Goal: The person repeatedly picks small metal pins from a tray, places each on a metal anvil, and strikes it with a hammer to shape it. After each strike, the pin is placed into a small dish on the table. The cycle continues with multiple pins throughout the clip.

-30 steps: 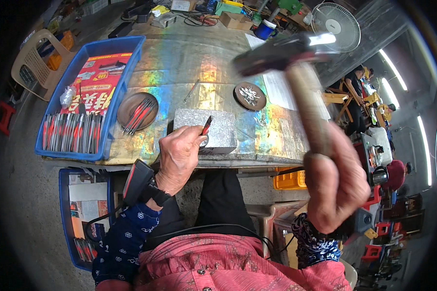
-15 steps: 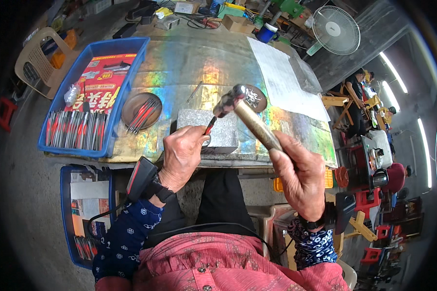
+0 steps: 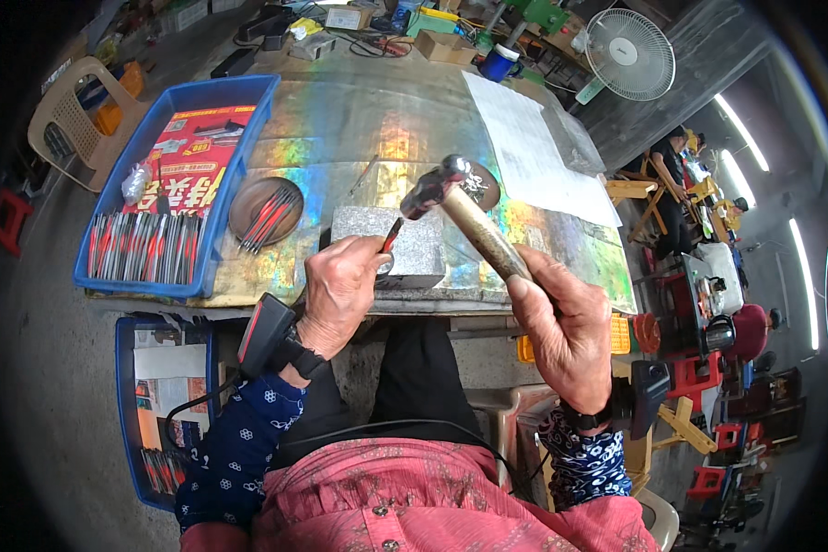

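Note:
My right hand (image 3: 569, 336) is closed round the pale wooden handle of a hammer (image 3: 484, 237). The dark metal head is raised above a grey stone-like block (image 3: 419, 262) at the table's near edge. My left hand (image 3: 339, 283) pinches a slim red-and-black piece (image 3: 392, 234) over the block's left side, its tip pointing up near the hammer head. The fingers hide its lower end. A small round shiny thing shows beside those fingers, too covered to name. Similar slim pieces lie in a brown round dish (image 3: 246, 204) left of the block.
A blue tray (image 3: 214, 241) at the left holds a row of slim red, black and silver pieces. Another dish (image 3: 495, 195) with small silvery bits sits beyond the hammer. White paper (image 3: 534, 152) covers the far right of the table (image 3: 322, 110). A fan (image 3: 629, 55) stands behind.
The hammer head sits slightly higher over the block and looks less blurred. My left hand keeps its pinch on the slim piece. The whole view has shifted slightly.

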`<state>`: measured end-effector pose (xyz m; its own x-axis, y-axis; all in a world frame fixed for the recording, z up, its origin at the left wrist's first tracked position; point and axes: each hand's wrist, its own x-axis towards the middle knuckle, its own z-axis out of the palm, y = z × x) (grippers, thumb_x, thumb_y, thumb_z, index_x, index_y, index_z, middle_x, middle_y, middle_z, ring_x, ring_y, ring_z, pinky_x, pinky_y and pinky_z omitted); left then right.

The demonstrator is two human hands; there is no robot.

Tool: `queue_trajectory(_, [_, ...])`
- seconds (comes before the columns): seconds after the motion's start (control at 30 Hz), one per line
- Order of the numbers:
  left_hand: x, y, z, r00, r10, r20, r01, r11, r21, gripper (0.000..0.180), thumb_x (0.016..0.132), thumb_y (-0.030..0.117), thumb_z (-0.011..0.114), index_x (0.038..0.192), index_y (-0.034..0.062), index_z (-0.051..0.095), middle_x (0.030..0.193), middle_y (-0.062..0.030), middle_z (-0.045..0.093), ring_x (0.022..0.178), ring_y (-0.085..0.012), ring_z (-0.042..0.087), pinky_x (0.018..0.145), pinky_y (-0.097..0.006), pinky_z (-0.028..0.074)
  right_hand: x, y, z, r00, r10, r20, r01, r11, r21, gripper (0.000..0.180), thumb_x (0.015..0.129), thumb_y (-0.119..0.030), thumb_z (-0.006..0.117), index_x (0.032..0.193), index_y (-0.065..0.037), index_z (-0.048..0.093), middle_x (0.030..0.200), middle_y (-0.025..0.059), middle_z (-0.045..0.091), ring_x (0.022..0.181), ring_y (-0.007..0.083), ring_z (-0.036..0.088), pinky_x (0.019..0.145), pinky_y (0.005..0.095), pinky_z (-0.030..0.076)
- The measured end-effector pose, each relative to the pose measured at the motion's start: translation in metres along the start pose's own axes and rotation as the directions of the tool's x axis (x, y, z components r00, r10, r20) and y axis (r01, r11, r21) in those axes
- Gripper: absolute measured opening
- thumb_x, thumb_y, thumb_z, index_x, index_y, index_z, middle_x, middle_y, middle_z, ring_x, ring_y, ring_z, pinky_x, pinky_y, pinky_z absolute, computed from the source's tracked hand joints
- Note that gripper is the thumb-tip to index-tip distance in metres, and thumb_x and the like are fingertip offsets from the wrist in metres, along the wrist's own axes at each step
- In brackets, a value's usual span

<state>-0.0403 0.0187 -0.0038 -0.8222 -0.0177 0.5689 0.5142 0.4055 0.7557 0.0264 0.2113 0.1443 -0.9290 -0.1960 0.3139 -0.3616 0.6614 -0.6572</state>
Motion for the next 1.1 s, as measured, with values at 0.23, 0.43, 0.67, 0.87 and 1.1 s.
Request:
queue_trajectory(0.23, [0.002,0.002,-0.007,0.996,-0.084,-0.015,0.082,0.989,-0.121,0.01,0.083,-0.002,0.068,0.092,-0.0045,0.07,0.086,-0.0114,0.071,0.073,-0.0135,0.066,0.064,-0.027,0.052,-0.004,0.023,0.014,0.998,-0.038,-0.05,0.037,0.999,-0.037,0.024,0.092,-0.008,0.062,0.113,0.004,0.062,0.067,0.0108,0.059,0.057,0.0101,0.051,0.054,0.0258,0.044])
queue_trajectory(0.43, [0.013,-0.011,-0.03,0.908,-0.388,0.161,0.395,0.659,-0.64,0.016,0.093,0.005,0.061,0.105,-0.0047,0.063,0.088,-0.0112,0.068,0.075,-0.0149,0.067,0.064,-0.024,0.056,-0.003,0.06,0.037,0.988,-0.067,-0.138,0.045,0.987,-0.152,0.025,0.089,-0.009,0.064,0.112,0.002,0.063,0.079,0.0178,0.065,0.063,0.0262,0.062,0.058,0.033,0.048])
queue_trajectory(0.67, [0.009,-0.023,-0.049,0.855,-0.486,0.181,0.452,0.528,-0.719,0.019,0.094,0.009,0.061,0.108,-0.0043,0.061,0.089,-0.0124,0.067,0.076,-0.0172,0.068,0.065,-0.026,0.059,-0.005,0.103,0.077,0.97,-0.156,-0.188,0.06,0.899,-0.434,0.03,0.085,-0.01,0.066,0.114,-0.005,0.061,0.082,0.0161,0.06,0.072,0.0348,0.061,0.062,0.0422,0.049])
queue_trajectory(0.87, [0.009,-0.038,-0.068,0.861,-0.503,0.067,0.459,0.716,-0.525,0.017,0.091,0.006,0.064,0.105,-0.0028,0.063,0.083,-0.0079,0.067,0.069,-0.0113,0.065,0.057,-0.022,0.053,-0.009,0.118,0.106,0.969,-0.15,-0.194,0.03,0.859,-0.511,0.041,0.081,-0.005,0.065,0.121,-0.006,0.056,0.091,0.0171,0.055,0.079,0.0364,0.059,0.064,0.0433,0.048])
queue_trajectory(1.1, [0.013,-0.065,-0.088,0.998,0.002,-0.067,0.033,0.857,0.514,0.023,0.081,0.004,0.064,0.104,0.0023,0.065,0.083,-0.0165,0.064,0.067,-0.0328,0.063,0.062,-0.04,0.05,-0.01,0.117,0.118,0.984,-0.034,-0.172,-0.039,0.916,-0.4,0.048,0.081,-0.004,0.065,0.126,-0.01,0.051,0.097,0.0171,0.052,0.084,0.037,0.058,0.068,0.0454,0.049])
